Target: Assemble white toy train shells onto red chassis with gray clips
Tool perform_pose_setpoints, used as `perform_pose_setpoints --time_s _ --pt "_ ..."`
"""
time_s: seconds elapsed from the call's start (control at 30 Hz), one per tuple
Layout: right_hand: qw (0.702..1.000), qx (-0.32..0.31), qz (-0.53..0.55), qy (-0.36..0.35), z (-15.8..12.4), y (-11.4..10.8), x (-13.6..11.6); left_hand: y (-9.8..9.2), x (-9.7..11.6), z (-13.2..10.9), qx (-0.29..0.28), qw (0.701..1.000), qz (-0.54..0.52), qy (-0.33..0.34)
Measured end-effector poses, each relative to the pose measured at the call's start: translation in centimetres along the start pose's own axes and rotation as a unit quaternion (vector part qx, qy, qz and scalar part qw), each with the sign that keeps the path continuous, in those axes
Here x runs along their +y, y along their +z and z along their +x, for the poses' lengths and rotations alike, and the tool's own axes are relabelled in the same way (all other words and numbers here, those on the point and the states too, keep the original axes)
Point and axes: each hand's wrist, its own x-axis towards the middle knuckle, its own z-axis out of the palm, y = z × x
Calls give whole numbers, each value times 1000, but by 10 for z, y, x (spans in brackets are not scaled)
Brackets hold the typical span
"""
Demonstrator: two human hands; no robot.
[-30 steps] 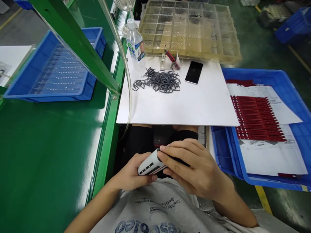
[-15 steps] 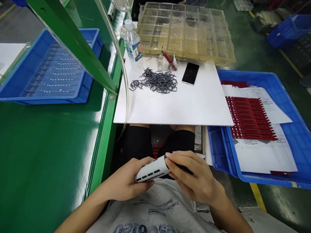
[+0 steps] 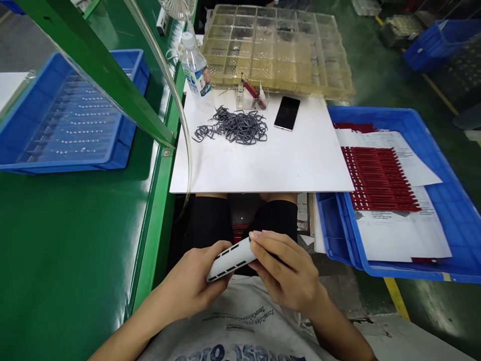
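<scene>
Fingers of both hands clench a white model train (image 3: 230, 259) above the lap: the left hand (image 3: 187, 287) under it, the right hand (image 3: 284, 271) over its end. Ahead, a white board (image 3: 263, 168) carries dark wire loops (image 3: 233, 126) and a phone (image 3: 287, 113); a blue tray (image 3: 338, 235) sits right.

The right hand (image 3: 283, 273) hides one end of the white casing (image 3: 228, 260).

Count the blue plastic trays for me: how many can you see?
3. The left tray sits on the green workbench, the right tray holds papers, and the far tray sits at top right. A blue sliver in the top left corner may be another.
</scene>
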Motion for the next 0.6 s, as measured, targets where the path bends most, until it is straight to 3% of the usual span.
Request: perform_pose_setpoints --time_s 0.2,0.43,0.53,0.6 --pt "997 12 13 72 -3 23 -2 0 -9 -5 22 998 48 -33" --pt "991 -19 -85 -101 19 18 11 -12 -4 -10 16 994 97 -38" --pt "986 0 -108 -126 26 22 16 -21 3 -10 39 991 129 -24" --pt "988 32 -99 -117 26 24 21 -36 0 -15 89 982 167 -16"
